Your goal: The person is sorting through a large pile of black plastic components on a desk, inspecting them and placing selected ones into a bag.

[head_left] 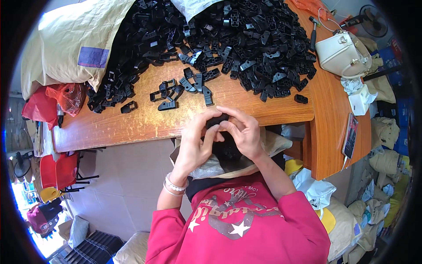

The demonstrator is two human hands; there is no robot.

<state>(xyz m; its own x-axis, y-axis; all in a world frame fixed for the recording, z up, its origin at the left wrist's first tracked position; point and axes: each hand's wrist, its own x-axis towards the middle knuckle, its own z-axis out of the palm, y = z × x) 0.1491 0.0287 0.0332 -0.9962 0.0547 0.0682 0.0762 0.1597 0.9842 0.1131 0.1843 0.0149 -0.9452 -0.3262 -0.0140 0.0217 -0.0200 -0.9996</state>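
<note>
Both my hands meet just off the table's front edge, closed round a small black plastic part (216,120). My left hand (198,140) pinches it from the left, and my right hand (242,133) grips it from the right with thumb and forefinger. My fingers cover much of its shape. Below them, an opened sack (277,147) on my lap contains dark pieces. On the table, just beyond my hands, lie several loose black plastic parts (207,95), some solid and ridged, others open frames. A large heap of similar black parts (263,53) spreads behind them.
A full paper sack (79,39) leans at the table's far left beside a red plastic bag (66,97). At right are a hammer (313,34), a white handbag (342,55), a tissue box (361,99) and a phone (350,135). A red chair (57,169) stands left.
</note>
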